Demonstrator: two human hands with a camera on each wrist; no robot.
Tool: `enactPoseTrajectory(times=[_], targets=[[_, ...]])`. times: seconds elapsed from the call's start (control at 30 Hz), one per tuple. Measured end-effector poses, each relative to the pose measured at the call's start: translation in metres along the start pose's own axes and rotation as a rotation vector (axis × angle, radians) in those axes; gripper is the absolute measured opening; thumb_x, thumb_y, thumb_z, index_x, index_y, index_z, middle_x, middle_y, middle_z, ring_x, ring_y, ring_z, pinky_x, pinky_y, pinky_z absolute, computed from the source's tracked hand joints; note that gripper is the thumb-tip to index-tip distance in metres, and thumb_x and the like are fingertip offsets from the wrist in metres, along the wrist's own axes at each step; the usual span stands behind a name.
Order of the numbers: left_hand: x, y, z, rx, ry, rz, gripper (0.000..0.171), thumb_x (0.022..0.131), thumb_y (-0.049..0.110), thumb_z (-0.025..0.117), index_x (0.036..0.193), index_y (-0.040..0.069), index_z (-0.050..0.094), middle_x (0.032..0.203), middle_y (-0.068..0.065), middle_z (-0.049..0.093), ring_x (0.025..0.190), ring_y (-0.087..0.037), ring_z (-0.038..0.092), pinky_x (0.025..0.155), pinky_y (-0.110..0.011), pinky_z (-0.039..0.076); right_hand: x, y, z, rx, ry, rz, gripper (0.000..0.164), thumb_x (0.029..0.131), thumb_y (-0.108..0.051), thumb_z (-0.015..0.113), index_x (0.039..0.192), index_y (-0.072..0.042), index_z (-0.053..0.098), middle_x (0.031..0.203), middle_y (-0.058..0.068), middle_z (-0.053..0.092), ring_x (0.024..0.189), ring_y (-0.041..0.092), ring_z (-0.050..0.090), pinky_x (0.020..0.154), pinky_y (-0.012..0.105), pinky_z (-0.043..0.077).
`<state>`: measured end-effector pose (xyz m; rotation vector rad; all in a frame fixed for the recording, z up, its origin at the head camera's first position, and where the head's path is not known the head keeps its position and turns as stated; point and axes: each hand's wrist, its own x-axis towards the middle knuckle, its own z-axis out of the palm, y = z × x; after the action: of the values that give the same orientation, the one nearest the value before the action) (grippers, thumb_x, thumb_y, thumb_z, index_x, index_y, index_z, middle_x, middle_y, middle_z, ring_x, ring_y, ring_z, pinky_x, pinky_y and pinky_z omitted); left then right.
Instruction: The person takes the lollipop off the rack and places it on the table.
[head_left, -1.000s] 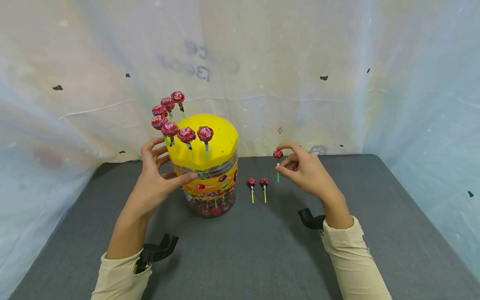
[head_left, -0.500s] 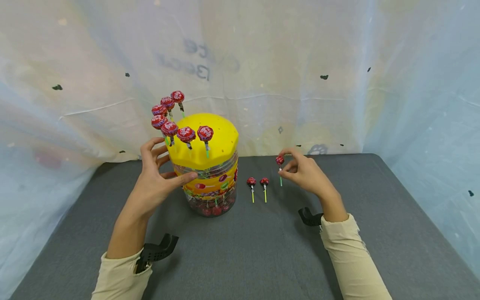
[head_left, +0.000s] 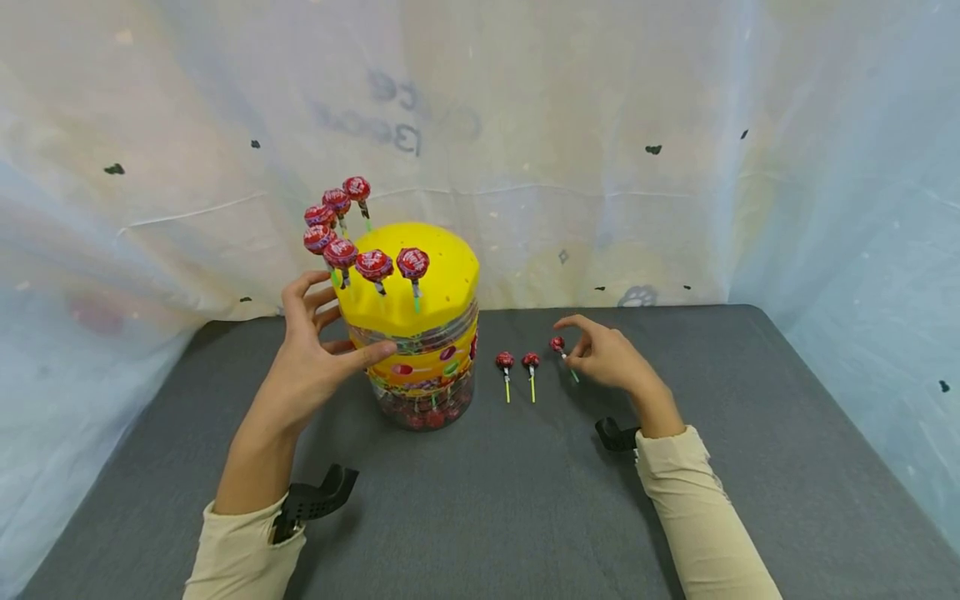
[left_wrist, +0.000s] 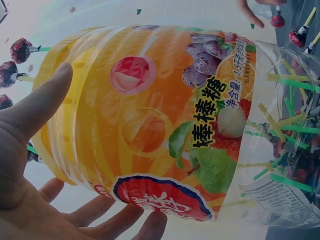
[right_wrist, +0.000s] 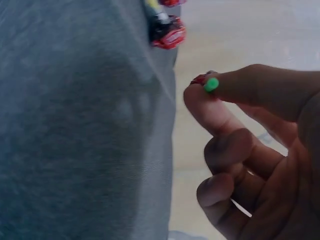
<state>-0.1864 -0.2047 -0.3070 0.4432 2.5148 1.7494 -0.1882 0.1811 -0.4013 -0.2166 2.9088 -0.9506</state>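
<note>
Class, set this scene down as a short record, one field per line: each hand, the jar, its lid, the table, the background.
Left hand: grips the jar at its side
Right hand: pinches a green-sticked lollipop
Jar: upright, orange label, more lollipops visible through its clear lower part
Lid: yellow, seven lollipops standing along its edge
Table: dark grey; two lollipops with yellow sticks lie side by side
Background: pale sheet with dark marks
</note>
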Motion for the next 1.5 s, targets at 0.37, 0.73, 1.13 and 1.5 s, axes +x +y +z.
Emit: enactPoseTrajectory(times=[0.37,0.73,1.13,1.5], targets=[[0.000,0.000,0.001,0.003,0.001,0.015,0.100,0.086,0.029,0.079,0.149,0.031,0.001,0.157,-0.014,0.017,0.143,-0.035,0.028,0.107,-0.058,0.035,0.003,0.008,0.010,-0.043,-0.113,0.058,0.046,0.091,-0.011,0.068,0.136,-0.012,0.056,0.083,0.005,0.068,0.064,0.015,0.058,0.060,0.030,0.045],[0.001,0.000,0.000,-0.009,0.002,-0.005,0.102,0.086,0.028,0.079,0.149,0.030,-0.001,0.157,-0.013,0.016,0.144,-0.034,0.026,0.109,-0.058,0.033,0.004,0.006,0.012,-0.022,-0.105,0.108,0.044,0.090,-0.017,0.073,0.130,-0.012,0.057,0.086,0.004,0.072,0.067,0.015,0.059,0.062,0.030,0.045],[0.000,0.004,0.001,-0.025,0.004,-0.021,0.102,0.085,0.028,0.080,0.149,0.031,0.000,0.155,-0.011,0.017,0.142,-0.030,0.029,0.109,-0.058,0.038,0.005,0.005,0.012,-0.030,-0.108,0.137,0.047,0.088,-0.019,0.075,0.130,-0.012,0.055,0.087,0.005,0.072,0.070,0.015,0.061,0.063,0.030,0.046],[-0.007,0.013,-0.001,0.023,0.009,-0.092,0.106,0.084,0.033,0.080,0.149,0.031,-0.003,0.155,-0.013,0.016,0.140,-0.033,0.031,0.103,-0.058,0.043,0.006,0.003,0.013,-0.025,-0.120,0.152,0.049,0.088,-0.019,0.075,0.131,-0.011,0.053,0.089,0.006,0.073,0.071,0.016,0.061,0.063,0.030,0.046]])
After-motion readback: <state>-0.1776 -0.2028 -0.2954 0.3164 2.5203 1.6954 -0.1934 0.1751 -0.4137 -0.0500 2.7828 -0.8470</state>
